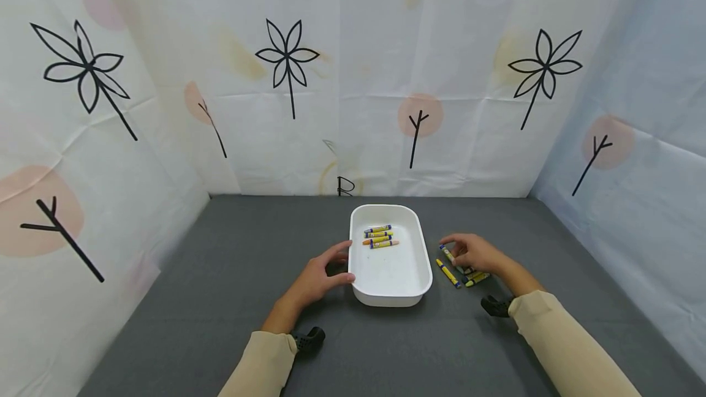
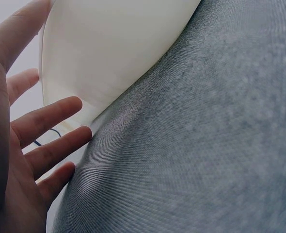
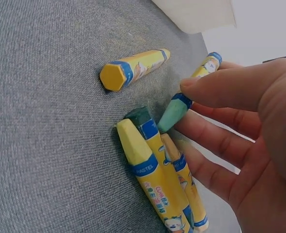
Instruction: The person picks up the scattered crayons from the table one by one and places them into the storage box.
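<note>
Pinching a green-tipped crayon (image 3: 175, 111) between thumb and fingers, the right hand (image 1: 477, 253) works just right of a white tray (image 1: 388, 274) on the gray tabletop (image 1: 182, 299). The crayon slants with its pale green end toward the near right; whether that end touches the cloth is hard to tell. The thumb lies across the wrapper, a hold that probably suits so slim a stick and spares the fingertips from the waxy tip.

Well apart from the right hand, the left hand is spread rather than clamped: thumb and index finger meet the tray's left side, one toward the near corner and one farther along, while the other fingers fan out beside the wall. Two contacts set apart like that would likely steady a light tray against turning.

Inside, toward the far end, four crayons (image 1: 378, 234) lie roughly side by side, pointing left and right, an arrangement that leaves the near part of the floor bare.

Right of the tray, a yellow crayon (image 3: 138, 68) lies alone, between the tray and a small bundle: a pale yellow crayon (image 3: 150, 179), a dark green crayon (image 3: 166, 170) and a tan-tipped crayon (image 3: 186, 179), packed close under the right hand, presumably within easy reach of its fingers.
</note>
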A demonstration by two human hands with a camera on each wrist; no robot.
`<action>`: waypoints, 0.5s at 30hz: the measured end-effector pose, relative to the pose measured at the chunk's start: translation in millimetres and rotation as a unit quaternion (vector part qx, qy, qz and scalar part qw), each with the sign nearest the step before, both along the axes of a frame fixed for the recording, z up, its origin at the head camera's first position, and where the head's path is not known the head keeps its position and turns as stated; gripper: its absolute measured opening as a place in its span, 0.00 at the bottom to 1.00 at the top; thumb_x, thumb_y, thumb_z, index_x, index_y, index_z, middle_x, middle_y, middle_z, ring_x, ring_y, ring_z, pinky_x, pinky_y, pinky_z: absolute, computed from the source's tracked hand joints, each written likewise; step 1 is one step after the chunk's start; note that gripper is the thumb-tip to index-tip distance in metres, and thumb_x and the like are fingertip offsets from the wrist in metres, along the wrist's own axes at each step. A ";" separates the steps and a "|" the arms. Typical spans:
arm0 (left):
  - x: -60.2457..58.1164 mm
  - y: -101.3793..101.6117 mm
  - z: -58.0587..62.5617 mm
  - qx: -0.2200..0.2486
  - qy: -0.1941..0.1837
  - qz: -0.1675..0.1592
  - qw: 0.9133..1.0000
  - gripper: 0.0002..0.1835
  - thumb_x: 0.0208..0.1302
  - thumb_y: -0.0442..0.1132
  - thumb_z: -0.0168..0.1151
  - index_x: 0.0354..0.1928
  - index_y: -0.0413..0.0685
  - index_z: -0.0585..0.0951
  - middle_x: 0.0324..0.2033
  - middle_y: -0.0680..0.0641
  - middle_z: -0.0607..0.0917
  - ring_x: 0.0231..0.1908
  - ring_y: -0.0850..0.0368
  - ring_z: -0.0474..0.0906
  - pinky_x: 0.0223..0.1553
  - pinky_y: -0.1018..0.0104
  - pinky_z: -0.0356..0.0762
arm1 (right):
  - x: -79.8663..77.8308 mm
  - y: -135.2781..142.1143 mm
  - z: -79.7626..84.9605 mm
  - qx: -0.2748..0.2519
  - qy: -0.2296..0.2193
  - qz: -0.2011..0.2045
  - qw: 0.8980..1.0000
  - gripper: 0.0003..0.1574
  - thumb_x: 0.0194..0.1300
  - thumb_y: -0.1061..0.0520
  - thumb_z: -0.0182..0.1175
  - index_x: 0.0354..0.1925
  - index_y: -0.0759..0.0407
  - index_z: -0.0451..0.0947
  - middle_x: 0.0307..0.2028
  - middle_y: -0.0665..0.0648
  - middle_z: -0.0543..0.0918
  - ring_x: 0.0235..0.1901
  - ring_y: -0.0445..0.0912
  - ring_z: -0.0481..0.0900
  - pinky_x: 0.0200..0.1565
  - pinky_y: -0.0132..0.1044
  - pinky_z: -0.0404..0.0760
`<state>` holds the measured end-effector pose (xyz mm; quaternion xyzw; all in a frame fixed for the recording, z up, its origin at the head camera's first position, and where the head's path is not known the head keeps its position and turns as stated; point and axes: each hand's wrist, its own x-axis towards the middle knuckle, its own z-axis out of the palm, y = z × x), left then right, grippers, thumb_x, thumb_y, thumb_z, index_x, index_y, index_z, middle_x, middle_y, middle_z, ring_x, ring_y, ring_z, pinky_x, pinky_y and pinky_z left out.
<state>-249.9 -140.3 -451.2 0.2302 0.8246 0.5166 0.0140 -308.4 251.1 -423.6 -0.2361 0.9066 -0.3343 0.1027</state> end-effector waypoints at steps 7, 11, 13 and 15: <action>10.8 -0.4 17.6 -0.003 -0.001 -0.007 1.000 0.36 0.62 0.37 0.68 0.71 0.41 0.65 0.57 0.36 0.78 0.59 0.37 0.71 0.58 0.37 0.64 | -1.7 -4.3 3.0 -0.028 0.018 -0.048 0.998 0.25 0.60 0.70 0.63 0.56 0.71 0.74 0.36 0.60 0.80 0.33 0.49 0.78 0.31 0.42 0.77; 10.5 -0.2 16.6 0.002 -0.003 -0.007 1.000 0.37 0.62 0.37 0.68 0.71 0.42 0.65 0.57 0.35 0.77 0.60 0.36 0.71 0.58 0.37 0.63 | -1.8 -7.6 8.1 -0.044 0.035 -0.063 0.996 0.24 0.61 0.70 0.62 0.56 0.71 0.73 0.37 0.62 0.80 0.32 0.50 0.78 0.29 0.42 0.77; 10.6 -0.5 16.6 0.001 -0.005 -0.009 1.000 0.37 0.62 0.38 0.68 0.71 0.42 0.64 0.57 0.34 0.77 0.60 0.36 0.70 0.58 0.37 0.63 | -2.8 -9.7 9.7 -0.046 0.046 -0.071 0.995 0.24 0.61 0.70 0.62 0.56 0.71 0.73 0.37 0.62 0.80 0.32 0.51 0.78 0.29 0.42 0.77; 10.4 -0.9 16.9 -0.001 -0.005 -0.011 1.000 0.37 0.62 0.38 0.67 0.71 0.42 0.64 0.58 0.34 0.77 0.60 0.36 0.70 0.59 0.37 0.63 | -4.0 -11.9 10.7 -0.041 0.063 -0.077 0.994 0.23 0.61 0.70 0.62 0.56 0.71 0.74 0.37 0.62 0.80 0.33 0.51 0.79 0.30 0.42 0.77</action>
